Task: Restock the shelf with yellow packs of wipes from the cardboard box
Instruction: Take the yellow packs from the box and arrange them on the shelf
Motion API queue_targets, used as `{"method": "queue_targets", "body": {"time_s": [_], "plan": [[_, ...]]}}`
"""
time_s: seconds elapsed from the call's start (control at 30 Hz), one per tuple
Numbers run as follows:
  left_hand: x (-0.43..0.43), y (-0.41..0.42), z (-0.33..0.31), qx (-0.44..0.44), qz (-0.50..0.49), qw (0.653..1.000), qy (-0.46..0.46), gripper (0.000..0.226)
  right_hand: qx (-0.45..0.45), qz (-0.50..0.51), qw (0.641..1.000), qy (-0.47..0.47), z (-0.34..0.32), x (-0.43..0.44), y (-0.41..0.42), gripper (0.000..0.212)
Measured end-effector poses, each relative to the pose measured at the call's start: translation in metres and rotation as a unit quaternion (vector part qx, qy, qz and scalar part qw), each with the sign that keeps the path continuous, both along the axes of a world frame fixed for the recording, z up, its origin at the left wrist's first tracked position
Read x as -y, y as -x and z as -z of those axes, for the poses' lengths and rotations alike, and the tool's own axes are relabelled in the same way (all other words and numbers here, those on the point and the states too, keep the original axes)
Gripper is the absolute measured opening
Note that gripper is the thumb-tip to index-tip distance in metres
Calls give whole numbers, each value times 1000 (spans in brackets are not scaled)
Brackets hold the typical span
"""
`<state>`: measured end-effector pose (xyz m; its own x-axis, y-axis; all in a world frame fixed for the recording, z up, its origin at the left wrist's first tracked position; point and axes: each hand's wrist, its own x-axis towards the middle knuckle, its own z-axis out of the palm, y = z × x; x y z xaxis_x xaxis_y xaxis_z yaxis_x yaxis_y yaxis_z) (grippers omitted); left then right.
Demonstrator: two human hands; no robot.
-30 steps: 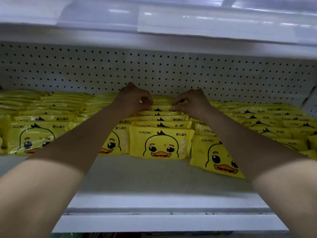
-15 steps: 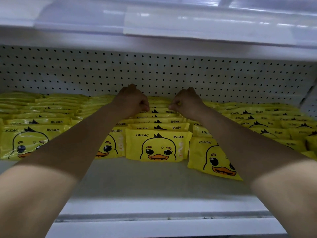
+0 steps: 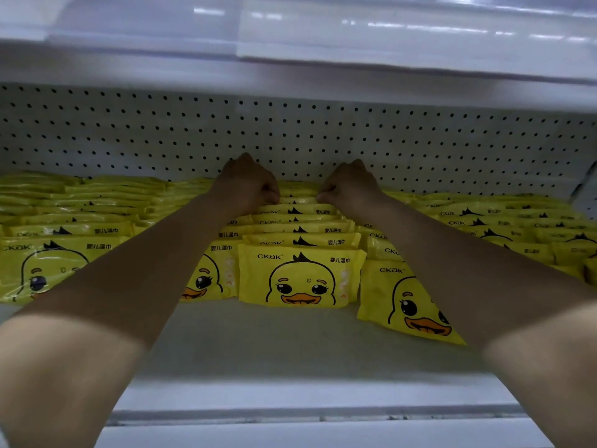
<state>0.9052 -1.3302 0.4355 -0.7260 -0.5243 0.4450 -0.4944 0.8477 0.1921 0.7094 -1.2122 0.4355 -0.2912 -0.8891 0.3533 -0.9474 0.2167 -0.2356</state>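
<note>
The yellow packs of wipes [image 3: 302,276] look like soft film pouches. They seem light and squashy in the belly, with a glossy skin that should slide easily against neighbours and fingers. I judge the surest hold to be a pinch at the crimped upper corners, one at each end, since a squeeze on the face would only dent it. They do not look fragile, but a floppy pack stood on edge will likely lean unless tucked tight against the one behind. The left hand [image 3: 248,185] and the right hand [image 3: 349,189] are both clenched, knuckles up, at 12 o'clock of the middle row. Each seems to nip an upper corner of the rear pack [image 3: 298,200], close to the pegboard back wall [image 3: 290,130], though the fingertips are hidden under the knuckles. The packs stand in files on the white shelf [image 3: 290,350], spread from 9 o'clock to 3 o'clock, with a bare strip of shelf at 6 o'clock. Each is bright yellow with a cartoon duck face, an orange bill, a black tuft and the letters CKAK at the top. A tilted pack [image 3: 407,302] at 4 o'clock of the front centre one pokes a corner forward. The cardboard box is out of view.
</note>
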Motion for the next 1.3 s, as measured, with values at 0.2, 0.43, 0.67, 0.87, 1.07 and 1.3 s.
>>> {"method": "queue_targets", "body": {"time_s": [0.2,0.43,0.67,0.87,1.07,1.3], "plan": [[6,-1,-7,53,10,998,-42,13,-6,41,999,-17,0,-4,21,29],[18,4,-6,-72,18,992,-101,11,31,2,999,35,-5,7,18,11],[20,14,1,-27,-17,996,-84,15,18,13,1000,-4,-4,16,4,16],[16,20,-1,24,-40,998,-29,16,1,42,998,-44,-2,24,2,35],[29,10,-1,-51,-17,998,-42,14,73,20,997,33,-1,29,10,48],[28,24,-1,24,-67,997,23,15,-8,22,1000,1,-5,36,1,27]]}}
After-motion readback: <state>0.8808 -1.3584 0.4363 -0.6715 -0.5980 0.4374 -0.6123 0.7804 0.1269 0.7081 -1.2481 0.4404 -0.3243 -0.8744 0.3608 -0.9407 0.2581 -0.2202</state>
